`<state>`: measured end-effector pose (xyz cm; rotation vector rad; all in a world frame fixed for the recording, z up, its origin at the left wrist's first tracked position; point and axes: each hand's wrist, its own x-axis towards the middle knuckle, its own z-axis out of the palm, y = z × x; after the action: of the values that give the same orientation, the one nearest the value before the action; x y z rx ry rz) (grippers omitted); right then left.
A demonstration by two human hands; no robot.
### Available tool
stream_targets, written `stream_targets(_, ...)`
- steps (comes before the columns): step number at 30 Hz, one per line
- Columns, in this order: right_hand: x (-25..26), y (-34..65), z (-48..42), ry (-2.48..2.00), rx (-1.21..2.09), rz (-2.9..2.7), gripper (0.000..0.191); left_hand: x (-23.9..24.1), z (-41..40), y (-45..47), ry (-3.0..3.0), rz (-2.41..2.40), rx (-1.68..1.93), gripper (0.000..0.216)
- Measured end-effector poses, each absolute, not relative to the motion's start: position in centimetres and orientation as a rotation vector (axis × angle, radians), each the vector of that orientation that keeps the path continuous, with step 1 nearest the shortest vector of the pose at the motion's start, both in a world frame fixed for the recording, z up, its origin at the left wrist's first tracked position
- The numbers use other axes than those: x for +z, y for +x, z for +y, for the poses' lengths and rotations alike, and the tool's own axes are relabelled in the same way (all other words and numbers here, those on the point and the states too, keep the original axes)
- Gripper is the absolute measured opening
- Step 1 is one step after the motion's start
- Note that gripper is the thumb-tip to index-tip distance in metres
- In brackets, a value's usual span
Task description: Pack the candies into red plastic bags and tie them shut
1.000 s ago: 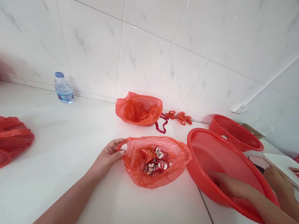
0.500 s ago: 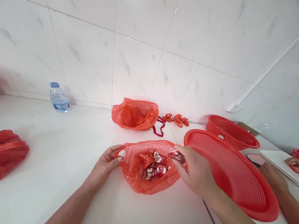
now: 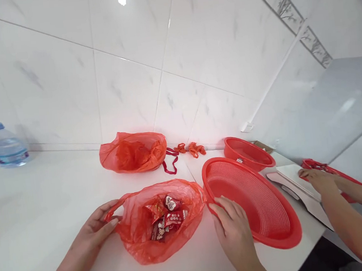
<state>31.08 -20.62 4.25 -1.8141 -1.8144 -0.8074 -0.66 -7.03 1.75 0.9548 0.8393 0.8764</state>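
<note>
An open red plastic bag [image 3: 140, 243] sits on the white table with several small red snack packets [image 3: 173, 218] inside. My left hand [image 3: 95, 230] is closed on its left handle, thumb and fingers pinching the thin film. To the right of the bag, my right hand [image 3: 234, 227] is closed over the near left rim of a large red perforated basket [image 3: 254, 192]. The thumb is outside the rim and the fingers lie over it. No packet shows in that hand, though its fingertips are partly hidden. The basket holds nothing I can see.
Behind stands another open red bag [image 3: 133, 155], beside a dark red ribbon [image 3: 170, 167] and knotted red plastic scraps [image 3: 196, 149]. A water bottle [image 3: 6, 147] is at left, a red basin [image 3: 249, 153] at back right. A co-worker's hands [image 3: 318, 179] work over a white device [image 3: 298, 188] at right.
The view has turned right. My right hand has left the bag's opening and moved to the basket rim; the packet it held is gone from it. My left hand still holds the handle.
</note>
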Motion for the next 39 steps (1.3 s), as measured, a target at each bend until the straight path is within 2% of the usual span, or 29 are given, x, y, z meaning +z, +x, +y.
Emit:
stream_targets(11, 2.8, 38.5, -25.7, -2.058, -0.837, -1.528, 0.03, 1.1, -6.8, -0.6, 1.0, 0.906, 0.913, 0.053)
stream_targets(17, 2.9, 36.9, -24.8, -1.972, -0.911, -1.269, 0.029, 1.6, -7.0, -0.4, 1.001, 0.929, 0.935, 0.055)
stream_targets(22, 2.6, 31.8, -21.4, -1.834, -0.503, -1.33, 0.025, 1.5, -7.0, -0.3, 0.986, 0.918, 0.964, 0.061)
stream_targets(27, 3.2, 28.6, -18.7, -1.852, -0.238, -1.305, 0.051, 1.8, -7.1, -0.3, 1.015, 0.886, 0.961, 0.063)
stream_targets(30, 3.5, 28.2, -17.9, -1.872, -0.201, -1.244, 0.058, 1.9, -7.2, -0.2, 1.039, 0.897, 1.0, 0.059)
stream_targets(31, 3.5, 28.2, -17.6, -1.89, -0.177, -1.237, 0.055, 1.8, -7.3, -0.1, 1.042, 0.896, 1.014, 0.058)
stream_targets(35, 4.0, 28.5, -16.9, -1.959, 0.074, -1.285, 0.024, 1.3, -7.0, -0.2, 1.056, 0.885, 1.035, 0.058)
stream_targets(39, 7.1, 29.1, -16.7, -1.803, 0.353, -1.254, 0.027, 3.8, -6.0, -1.0, 1.076, 0.916, 1.141, 0.051)
